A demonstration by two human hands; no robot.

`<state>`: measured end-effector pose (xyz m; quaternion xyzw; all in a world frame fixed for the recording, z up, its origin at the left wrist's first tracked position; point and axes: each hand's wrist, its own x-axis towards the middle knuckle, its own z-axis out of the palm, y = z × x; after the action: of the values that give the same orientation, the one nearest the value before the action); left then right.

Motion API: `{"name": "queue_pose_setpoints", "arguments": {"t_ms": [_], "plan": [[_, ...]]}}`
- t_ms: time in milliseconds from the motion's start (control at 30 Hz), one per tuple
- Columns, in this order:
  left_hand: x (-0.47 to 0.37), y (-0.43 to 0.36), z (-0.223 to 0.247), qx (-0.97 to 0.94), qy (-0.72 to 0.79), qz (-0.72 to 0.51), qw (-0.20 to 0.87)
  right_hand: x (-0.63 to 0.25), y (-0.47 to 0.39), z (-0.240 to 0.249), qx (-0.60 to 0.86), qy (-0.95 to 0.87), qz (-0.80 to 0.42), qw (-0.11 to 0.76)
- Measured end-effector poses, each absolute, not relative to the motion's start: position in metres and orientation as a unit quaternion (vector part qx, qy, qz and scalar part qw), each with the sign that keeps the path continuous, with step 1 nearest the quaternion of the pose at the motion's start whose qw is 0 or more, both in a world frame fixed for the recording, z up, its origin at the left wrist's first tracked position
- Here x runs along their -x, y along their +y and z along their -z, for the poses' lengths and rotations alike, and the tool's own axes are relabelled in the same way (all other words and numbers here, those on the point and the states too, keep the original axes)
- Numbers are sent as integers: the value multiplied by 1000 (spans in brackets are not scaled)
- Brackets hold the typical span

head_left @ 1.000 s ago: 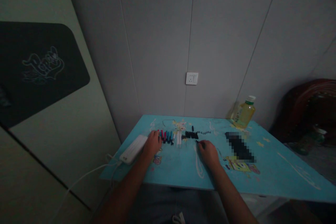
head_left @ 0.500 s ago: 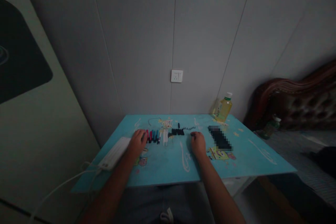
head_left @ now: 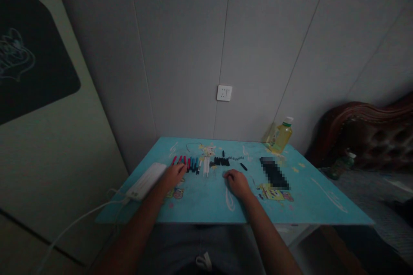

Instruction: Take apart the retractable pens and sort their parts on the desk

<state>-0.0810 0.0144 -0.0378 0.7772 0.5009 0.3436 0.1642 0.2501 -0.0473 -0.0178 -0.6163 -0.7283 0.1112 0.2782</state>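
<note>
My left hand (head_left: 176,175) is at the near ends of a row of red and teal pen parts (head_left: 192,164); its fingers are bent, and what they may hold is too small to make out. White sticks (head_left: 206,166) lie just right of that row, then a group of short black pieces (head_left: 221,161). My right hand (head_left: 236,181) rests on the blue table with curled fingers, below the black pieces; its fingertips are too dim to read. A single black piece (head_left: 243,166) lies just beyond it. Small springs (head_left: 236,158) form a line behind.
A blurred dark rectangle (head_left: 275,173) lies on the blue table (head_left: 203,210) at the right. A bottle of yellow liquid (head_left: 281,136) stands at the back right corner. On the left is a white power strip (head_left: 146,181) with a cable.
My right hand has moved left and nearer, away from the black piece, which now lies alone. My left hand has shifted slightly, uncovering red pen parts. The view has turned a little left.
</note>
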Motion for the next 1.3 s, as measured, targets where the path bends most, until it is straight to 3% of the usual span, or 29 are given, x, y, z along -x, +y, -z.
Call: {"name": "queue_pose_setpoints", "arguments": {"t_ms": [700,1300], "plan": [[80,10,35,-783,510,-315,168,-254,-45,26,609,-733,-110,283],[71,-2,23,-825,458,-330,16,-253,-44,24,611,-729,-128,280]]}}
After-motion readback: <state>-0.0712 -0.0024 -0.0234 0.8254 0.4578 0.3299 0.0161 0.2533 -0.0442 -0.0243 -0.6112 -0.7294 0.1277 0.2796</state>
